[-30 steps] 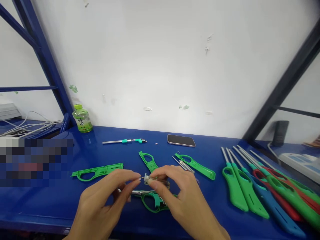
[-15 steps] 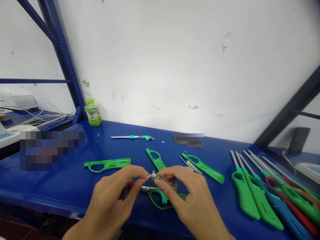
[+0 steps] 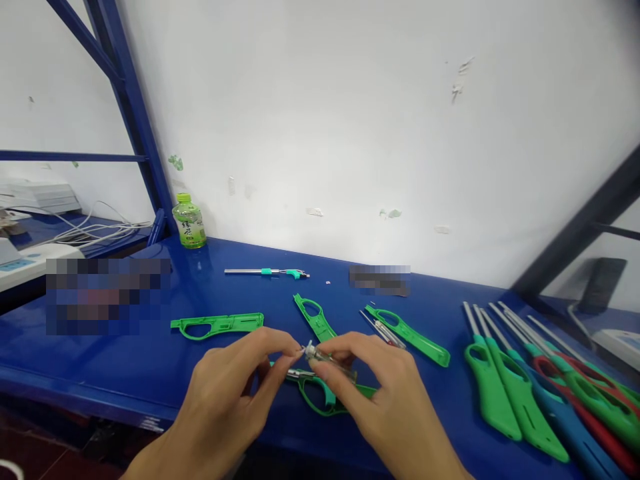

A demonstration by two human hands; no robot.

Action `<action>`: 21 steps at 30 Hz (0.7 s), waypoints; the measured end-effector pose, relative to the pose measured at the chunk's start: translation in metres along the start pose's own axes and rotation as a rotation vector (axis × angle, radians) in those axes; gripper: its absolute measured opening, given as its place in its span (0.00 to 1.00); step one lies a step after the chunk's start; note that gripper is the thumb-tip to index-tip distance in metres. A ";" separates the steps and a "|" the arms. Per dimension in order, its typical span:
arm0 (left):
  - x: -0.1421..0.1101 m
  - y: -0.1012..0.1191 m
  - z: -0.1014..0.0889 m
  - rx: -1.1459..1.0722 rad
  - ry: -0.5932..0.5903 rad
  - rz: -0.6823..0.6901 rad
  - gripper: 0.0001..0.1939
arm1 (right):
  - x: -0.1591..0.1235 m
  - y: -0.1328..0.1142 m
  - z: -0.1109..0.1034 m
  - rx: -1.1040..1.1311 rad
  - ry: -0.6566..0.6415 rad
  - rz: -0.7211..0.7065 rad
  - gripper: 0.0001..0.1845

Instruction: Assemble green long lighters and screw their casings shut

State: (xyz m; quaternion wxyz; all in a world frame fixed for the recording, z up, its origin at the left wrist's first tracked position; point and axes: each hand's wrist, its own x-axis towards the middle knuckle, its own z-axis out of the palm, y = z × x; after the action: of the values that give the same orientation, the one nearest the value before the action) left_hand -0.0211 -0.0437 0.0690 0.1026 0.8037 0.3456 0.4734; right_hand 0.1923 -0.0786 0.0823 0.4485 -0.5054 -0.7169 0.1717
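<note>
My right hand grips a small clear lighter fuel tank with a pale valve at its left end. At that valve, the thumb and forefinger of my left hand are pinched together on something tiny and pale, too small to name. Under both hands lies a green lighter handle half with a metal tube and a teal trigger, partly hidden by my fingers. Just beyond are another green handle half and a third to the left.
Several long-nosed lighters in green, blue and red lie at the right. A green handle half rests beside thin metal parts. Farther back are a metal tube assembly and a green drink bottle against the wall.
The view has shifted slightly. Both hands keep almost the same pose at the tank's valve, and the parts on the table have not moved.
</note>
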 end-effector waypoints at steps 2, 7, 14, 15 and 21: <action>-0.001 -0.001 0.000 0.011 -0.004 0.018 0.08 | 0.000 -0.002 0.000 0.002 -0.035 -0.002 0.04; -0.003 0.001 -0.004 0.027 -0.020 0.132 0.13 | 0.003 -0.007 -0.002 0.119 -0.101 0.050 0.06; -0.006 0.006 -0.011 0.134 -0.027 0.187 0.14 | -0.004 -0.009 0.006 0.146 -0.065 -0.006 0.14; -0.007 0.007 -0.011 0.136 -0.023 0.193 0.15 | -0.005 -0.010 0.006 0.144 -0.061 -0.013 0.14; -0.007 0.012 -0.014 0.144 -0.042 0.222 0.16 | -0.002 -0.013 0.004 0.208 -0.165 0.039 0.14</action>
State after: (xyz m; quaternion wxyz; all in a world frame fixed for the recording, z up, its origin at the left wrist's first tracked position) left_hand -0.0290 -0.0599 0.0773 -0.0013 0.8521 0.2852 0.4388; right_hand 0.1821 -0.0849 0.0884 0.4343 -0.4542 -0.7198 0.2948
